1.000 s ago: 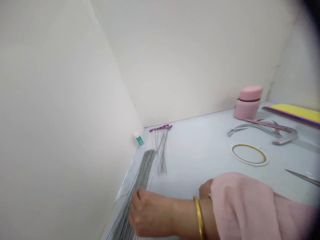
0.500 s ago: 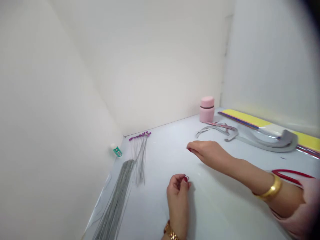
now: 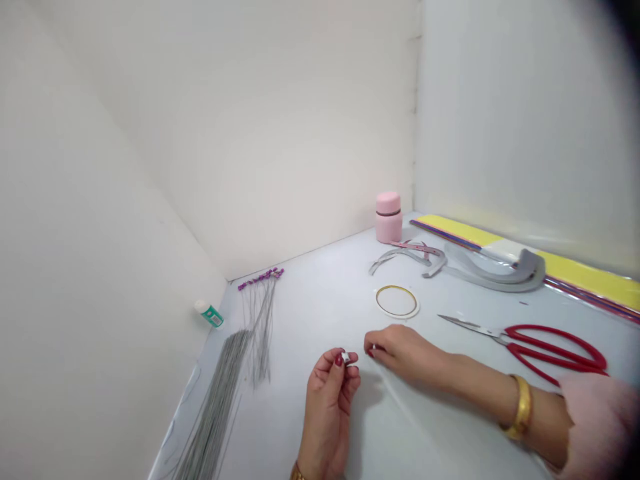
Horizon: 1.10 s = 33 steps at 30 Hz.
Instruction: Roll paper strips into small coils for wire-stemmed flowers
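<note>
My left hand [image 3: 327, 407] pinches a small white piece [image 3: 346, 358] between thumb and fingers; its exact kind is too small to make out. Just to the right, my right hand [image 3: 400, 350] is closed with its fingertips together, low over the table. Whatever it may hold is hidden. Beyond my right hand, a narrow roll of white tape [image 3: 417, 309] with a yellowish inner ring lies flat. Red-handled scissors [image 3: 505, 335] rest behind my right forearm, blades pointing left.
A bundle of grey wires [image 3: 215, 403] lies at left, near thin stems with purple tips [image 3: 263, 277]. A green-and-white glue stick [image 3: 209, 313] lies by the left edge. At the back are a pink jar [image 3: 389, 223], grey strips [image 3: 500, 277] and yellow sheets [image 3: 575, 268].
My right hand has come nearer to me and close to my left hand, uncovering the tape roll. The view has shifted right, showing more of the scissors. The white piece shows more clearly.
</note>
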{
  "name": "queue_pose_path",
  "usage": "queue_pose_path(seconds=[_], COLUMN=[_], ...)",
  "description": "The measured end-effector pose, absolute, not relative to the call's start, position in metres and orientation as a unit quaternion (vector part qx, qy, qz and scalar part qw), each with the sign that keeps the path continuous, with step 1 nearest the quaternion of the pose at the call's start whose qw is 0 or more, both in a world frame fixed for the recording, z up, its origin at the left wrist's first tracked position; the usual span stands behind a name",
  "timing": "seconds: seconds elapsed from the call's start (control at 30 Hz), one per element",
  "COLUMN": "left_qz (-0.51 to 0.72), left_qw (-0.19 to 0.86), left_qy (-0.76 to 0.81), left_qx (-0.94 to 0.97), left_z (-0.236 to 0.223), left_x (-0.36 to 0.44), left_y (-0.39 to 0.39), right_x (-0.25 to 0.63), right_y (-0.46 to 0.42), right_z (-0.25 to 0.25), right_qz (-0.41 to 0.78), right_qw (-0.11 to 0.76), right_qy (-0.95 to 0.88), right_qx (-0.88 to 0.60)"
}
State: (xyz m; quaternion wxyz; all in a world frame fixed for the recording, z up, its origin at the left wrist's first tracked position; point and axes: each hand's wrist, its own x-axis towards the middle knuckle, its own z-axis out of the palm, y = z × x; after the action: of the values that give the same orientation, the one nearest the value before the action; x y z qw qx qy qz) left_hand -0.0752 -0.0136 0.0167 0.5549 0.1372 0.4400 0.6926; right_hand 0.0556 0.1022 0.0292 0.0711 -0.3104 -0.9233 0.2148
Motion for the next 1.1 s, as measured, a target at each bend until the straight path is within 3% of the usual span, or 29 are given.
queue_pose_path(seconds=[0.1, 0.17, 0.37, 0.67, 0.87, 1.0, 1.1], left_qz=[0.641, 0.547, 0.426, 0.328, 0.26, 0.254, 0.236], left_qw=[0.476, 0.326, 0.126, 0.072, 0.183, 0.09, 0.001], left_qy=[0.541, 0.653, 0.751, 0.782, 0.714, 0.779, 0.875], left_qx=[0.264, 0.41, 0.488, 0.525, 0.624, 0.566, 0.422], left_z=[0.023, 0.029, 0.031, 0.024, 0.029, 0.025, 0.03], left_x=[-0.085, -0.098, -0.148, -0.165, -0.121, -0.145, -0.188], left_y=[-0.012, -0.007, 0.029, 0.024, -0.043, -0.082, -0.107], right_x=[0.051, 0.048, 0.039, 0.045, 0.045, 0.048, 0.06], right_y=[0.087, 0.075, 0.048, 0.048, 0.057, 0.068, 0.083], right_z=[0.024, 0.021, 0.019, -0.001, -0.009, -0.001, 0.013], right_qz=[0.252, 0.261, 0.198, 0.146, 0.111, 0.072, 0.078], right_qw=[0.062, 0.068, 0.044, 0.104, 0.199, 0.264, 0.298], right_qy=[-0.928, -0.936, -0.964, -0.975, -0.964, -0.953, -0.934], right_qx=[-0.266, -0.225, -0.17, -0.133, -0.136, -0.132, -0.184])
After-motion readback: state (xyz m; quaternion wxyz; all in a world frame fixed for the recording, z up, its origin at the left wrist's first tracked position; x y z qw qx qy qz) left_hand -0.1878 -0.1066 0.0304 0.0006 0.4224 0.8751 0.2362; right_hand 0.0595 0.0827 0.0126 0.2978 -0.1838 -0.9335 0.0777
